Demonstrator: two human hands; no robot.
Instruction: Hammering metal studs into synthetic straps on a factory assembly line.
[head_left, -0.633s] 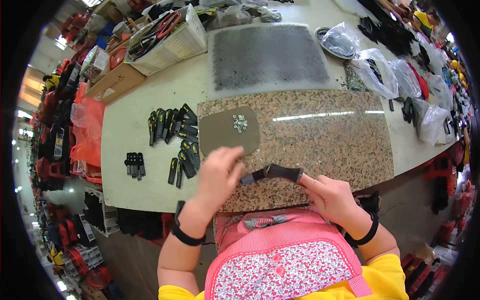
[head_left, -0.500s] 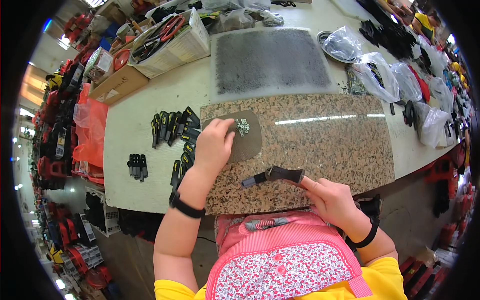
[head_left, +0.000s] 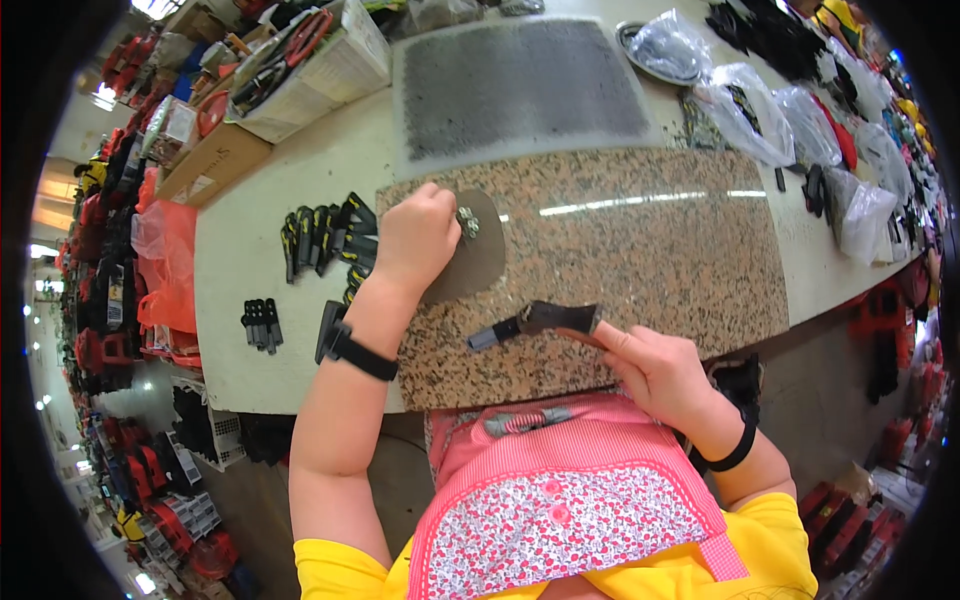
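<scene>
My left hand (head_left: 418, 235) is closed over the left part of a brown pad (head_left: 480, 268); whatever its fingers hold is hidden. Right beside its fingertips lies a small heap of shiny metal rings or nuts (head_left: 467, 224). My right hand (head_left: 655, 372) grips what looks like a hammer (head_left: 560, 316), dark-headed with a brownish handle, low over the stone slab. A black piece with a grey end (head_left: 490, 335) sticks out left of the hammer head. Left of the pad, several black-and-yellow handle-like pieces (head_left: 322, 238) lie in a row, partly behind my left arm.
A speckled stone slab (head_left: 640, 250) lies on the pale table (head_left: 240, 220). Several small black-and-grey parts (head_left: 262, 325) sit at left. Behind are a dark-stained sheet (head_left: 520, 85) and a white tool box (head_left: 320, 75); clear plastic bags (head_left: 745, 110) stand at right.
My left hand has curled into a fist and its wrist has turned beside the metal rings. My right hand keeps its grip on the hammer. The whole view has shifted slightly.
</scene>
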